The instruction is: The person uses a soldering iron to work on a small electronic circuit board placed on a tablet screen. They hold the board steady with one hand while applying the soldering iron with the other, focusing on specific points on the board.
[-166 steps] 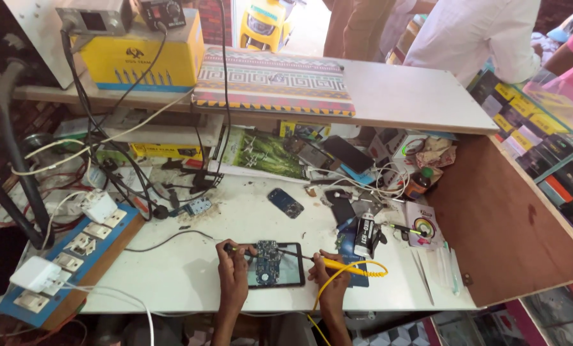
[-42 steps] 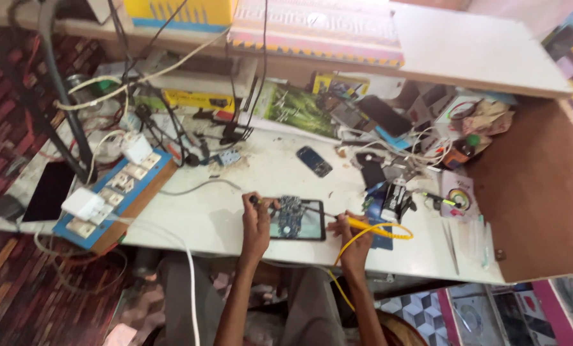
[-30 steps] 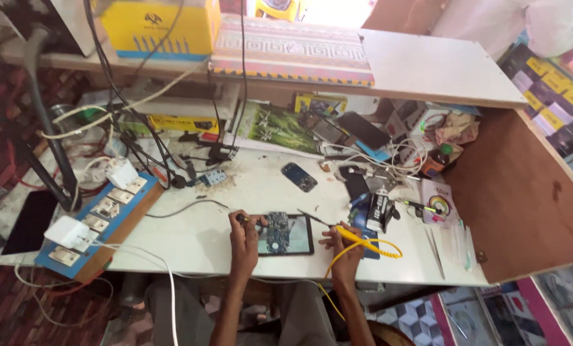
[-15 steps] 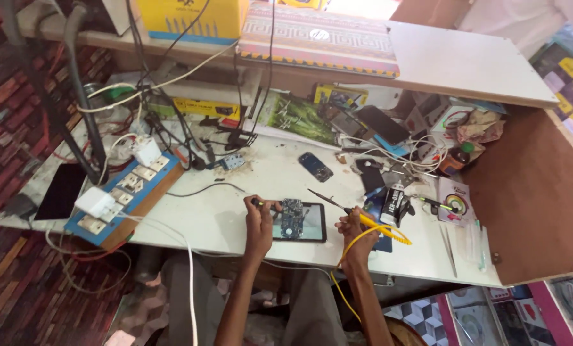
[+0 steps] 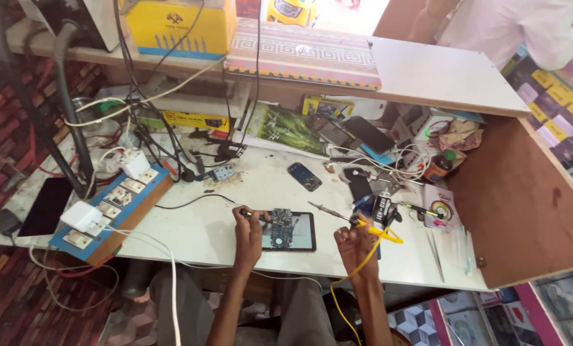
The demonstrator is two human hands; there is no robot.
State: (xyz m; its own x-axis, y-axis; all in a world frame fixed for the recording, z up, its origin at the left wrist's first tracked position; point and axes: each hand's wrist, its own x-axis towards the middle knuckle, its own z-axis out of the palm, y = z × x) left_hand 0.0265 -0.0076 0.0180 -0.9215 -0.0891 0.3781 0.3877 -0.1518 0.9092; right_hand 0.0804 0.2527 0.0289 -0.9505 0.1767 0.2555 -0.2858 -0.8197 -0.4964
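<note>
While your left hand (image 5: 248,229) pinches a slim tool against the circuit board (image 5: 281,227) lying on a dark tablet (image 5: 299,232) on the white tabletop (image 5: 196,224), your right hand (image 5: 355,244) grips a yellow-corded soldering iron (image 5: 337,214), its tip raised just right of the board.

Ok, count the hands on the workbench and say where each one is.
2. The left hand rests at the left edge of the opened phone, pinching a thin tool. The right hand is to the phone's right, holding a soldering iron with a yellow cord. None look hidden.
</note>
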